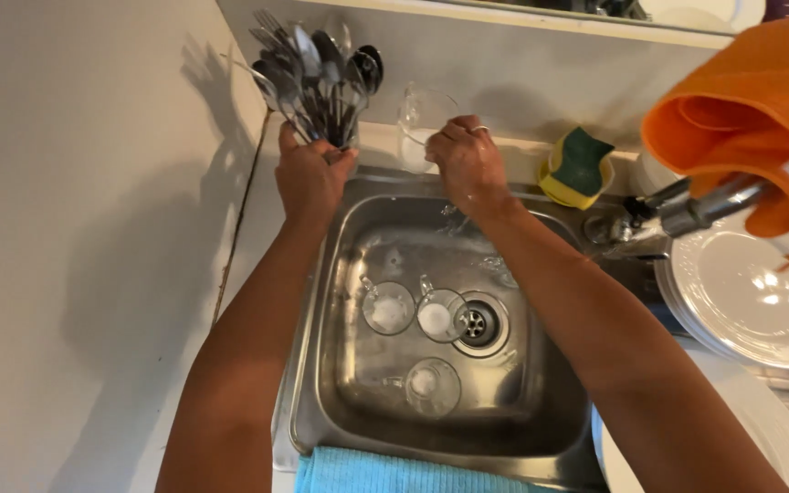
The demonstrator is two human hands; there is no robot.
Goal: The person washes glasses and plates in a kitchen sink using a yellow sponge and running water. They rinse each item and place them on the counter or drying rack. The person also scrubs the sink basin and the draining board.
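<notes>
- Setting: a small kitchen corner is seen from above, with a stainless steel sink [541, 429] set against a pale wall [75, 228]; a ledge runs behind the basin.
- A bundle of cutlery [317, 78], spoons and at least one fork, is held fanned out above the back left corner of the sink, bowls and tines uppermost.
- The left hand [310, 173] is closed tight round the lower handles of the bundle.
- Handling, judged: the metal is stiff and not fragile, the bundle moderately heavy; if wet it is likely slippery, and single pieces could slide out. A firm wrap low on the handles, as seen, looks the soundest hold.
- The right hand [469, 162] is curled at the back rim of the sink, touching or just beside a clear glass jug [417, 128]. Whether it grips anything cannot be told; the fingers are turned away.
- Three clear glass cups [426, 318] lie in the basin near the drain [475, 324]; these are judged fragile.
- Further out: a yellow-and-green sponge [579, 164] on the ledge, a tap [687, 212] at the right, white plates [741, 301] stacked beside it, an orange cloth [751, 119] above, a blue towel [385, 475] over the front rim.
- Hard to make out: the cutlery handles inside the fist; the exact count of pieces; the jug's base behind the hand; the plates and cloth are cut off by the frame edge.
</notes>
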